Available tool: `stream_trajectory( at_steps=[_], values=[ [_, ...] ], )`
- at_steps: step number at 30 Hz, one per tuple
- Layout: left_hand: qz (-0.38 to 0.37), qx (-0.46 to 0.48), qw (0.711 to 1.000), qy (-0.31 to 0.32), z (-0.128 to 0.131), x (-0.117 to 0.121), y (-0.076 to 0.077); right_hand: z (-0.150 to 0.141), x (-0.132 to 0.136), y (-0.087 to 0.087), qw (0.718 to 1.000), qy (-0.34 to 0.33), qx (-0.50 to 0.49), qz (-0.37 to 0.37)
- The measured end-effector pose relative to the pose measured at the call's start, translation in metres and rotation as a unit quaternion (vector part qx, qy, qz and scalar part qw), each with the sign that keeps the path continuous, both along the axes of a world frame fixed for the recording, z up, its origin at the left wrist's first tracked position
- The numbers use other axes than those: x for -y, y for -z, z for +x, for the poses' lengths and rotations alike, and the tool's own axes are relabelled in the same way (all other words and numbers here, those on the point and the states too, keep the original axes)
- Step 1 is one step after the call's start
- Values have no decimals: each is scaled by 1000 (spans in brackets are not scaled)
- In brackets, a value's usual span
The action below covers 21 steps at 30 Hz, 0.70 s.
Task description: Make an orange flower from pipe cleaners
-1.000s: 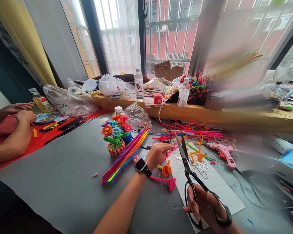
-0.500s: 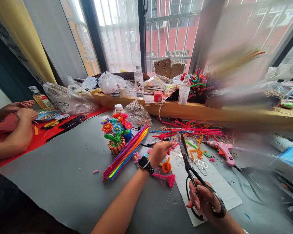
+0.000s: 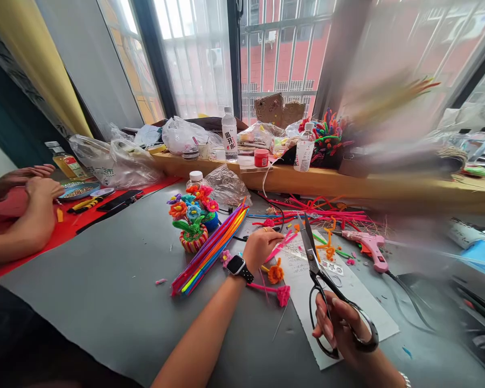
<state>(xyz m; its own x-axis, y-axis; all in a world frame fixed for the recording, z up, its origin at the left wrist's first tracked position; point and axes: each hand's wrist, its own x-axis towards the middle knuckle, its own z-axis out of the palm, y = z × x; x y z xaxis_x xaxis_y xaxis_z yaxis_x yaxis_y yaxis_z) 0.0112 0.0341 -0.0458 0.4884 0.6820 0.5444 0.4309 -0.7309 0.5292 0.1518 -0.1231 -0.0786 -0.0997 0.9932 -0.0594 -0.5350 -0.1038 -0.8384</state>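
Observation:
My right hand [image 3: 341, 326] has its fingers through the handles of large black scissors [image 3: 312, 257], whose blades point away and stand slightly apart. My left hand [image 3: 262, 247], with a watch on its wrist, is pinched on a pink pipe cleaner [image 3: 285, 243] left of the blades. The fingertips partly hide the strand. Below the left hand lie an orange pipe-cleaner flower [image 3: 275, 272] and a pink flower on a stem [image 3: 283, 295]. A bundle of coloured pipe cleaners [image 3: 210, 250] rests left of the wrist, beside a striped pot of fuzzy flowers [image 3: 193, 238].
White paper [image 3: 347, 307] lies under the scissors, and a pink glue gun [image 3: 369, 249] sits to the right. Red pipe cleaners [image 3: 327, 215] spread along the ledge. Bottles [image 3: 229, 137] and plastic bags stand on the ledge. Another person's hands [image 3: 42, 180] are at far left.
The scissors have shifted slightly right and the blade tips have parted a little more from the left hand. My left hand has moved slightly left and down, exposing more of the pink strand.

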Motion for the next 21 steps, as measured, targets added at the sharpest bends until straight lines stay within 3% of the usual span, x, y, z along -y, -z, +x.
stream_trajectory(
  at_steps=[8, 16, 21],
  values=[
    [19, -3, 1000, -15, 8, 5, 4, 1, 0, -2, 999, 6, -52, -7],
    [28, -22, 998, -43, 8, 4, 5, -3, -6, -7, 999, 19, -24, -13],
    [29, -25, 998, -41, 9, 3, 8, -2, -7, -4, 999, -32, -37, -6]
  ],
)
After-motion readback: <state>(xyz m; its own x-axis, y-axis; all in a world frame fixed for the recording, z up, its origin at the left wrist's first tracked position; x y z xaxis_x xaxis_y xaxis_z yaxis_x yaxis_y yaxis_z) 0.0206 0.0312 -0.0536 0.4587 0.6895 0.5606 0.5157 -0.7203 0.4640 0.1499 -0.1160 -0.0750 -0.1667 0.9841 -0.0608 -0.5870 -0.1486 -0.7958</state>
